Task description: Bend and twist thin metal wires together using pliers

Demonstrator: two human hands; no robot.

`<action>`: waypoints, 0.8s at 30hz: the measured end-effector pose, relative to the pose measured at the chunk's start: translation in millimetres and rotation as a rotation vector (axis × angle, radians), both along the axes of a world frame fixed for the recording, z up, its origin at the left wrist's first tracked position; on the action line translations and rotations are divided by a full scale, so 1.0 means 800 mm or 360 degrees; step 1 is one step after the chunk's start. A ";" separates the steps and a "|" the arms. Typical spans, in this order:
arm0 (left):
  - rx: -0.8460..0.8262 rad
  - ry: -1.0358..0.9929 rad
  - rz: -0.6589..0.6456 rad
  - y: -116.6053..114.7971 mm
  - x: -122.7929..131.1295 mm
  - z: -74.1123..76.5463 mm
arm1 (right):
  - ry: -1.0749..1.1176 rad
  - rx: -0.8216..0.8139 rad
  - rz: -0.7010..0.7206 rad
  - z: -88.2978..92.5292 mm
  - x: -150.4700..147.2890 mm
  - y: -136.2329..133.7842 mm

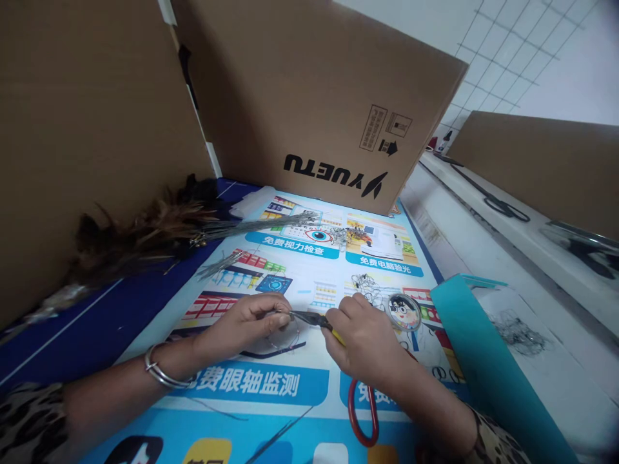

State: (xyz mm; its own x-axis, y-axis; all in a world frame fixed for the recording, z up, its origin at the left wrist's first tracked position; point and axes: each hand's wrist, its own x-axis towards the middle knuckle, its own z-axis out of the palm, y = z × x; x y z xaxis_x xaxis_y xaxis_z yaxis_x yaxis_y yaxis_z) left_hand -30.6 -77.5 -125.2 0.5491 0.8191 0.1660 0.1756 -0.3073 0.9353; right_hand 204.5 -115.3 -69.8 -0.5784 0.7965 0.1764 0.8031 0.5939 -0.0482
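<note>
My left hand (246, 322) pinches a thin metal wire (285, 332) that curves in a loop below its fingertips. My right hand (365, 338) is closed round the handles of small needle-nose pliers (309, 318), whose tip meets the wire at my left fingertips. A silver bangle (162, 372) sits on my left wrist. Both hands rest on a colourful printed poster (271, 386) covering the table.
A bundle of dark feathers on wire stems (159, 232) lies at left. Small wire pieces (365, 282) and a tape roll (403, 311) lie beyond my right hand. Red-handled scissors (362, 412) lie under my right wrist. Cardboard boxes (314, 96) stand behind. A teal tray (488, 361) holds wire bits at right.
</note>
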 end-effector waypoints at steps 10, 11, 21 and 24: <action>-0.0179 -0.0113 -0.0029 0.003 0.000 -0.006 | 0.0059 -0.0091 -0.0018 0.006 0.005 0.006; -0.0169 -0.0112 -0.0027 0.003 0.000 -0.006 | 0.0061 -0.0088 -0.0017 0.006 0.006 0.006; -0.0083 -0.0096 -0.0041 0.003 0.000 -0.009 | 0.0033 -0.0079 -0.0005 0.010 0.002 0.001; -0.0088 -0.0056 -0.0047 0.004 0.000 -0.009 | -0.0016 -0.0057 -0.0007 0.009 0.000 -0.001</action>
State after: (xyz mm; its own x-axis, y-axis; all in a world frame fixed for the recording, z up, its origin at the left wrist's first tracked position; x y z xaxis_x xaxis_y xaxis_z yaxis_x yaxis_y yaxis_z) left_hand -30.7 -74.7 -132.6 0.5680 0.8109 0.1407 0.1339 -0.2597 0.9564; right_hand 204.7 -116.3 -62.5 -0.5764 0.8048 0.1419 0.8063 0.5883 -0.0611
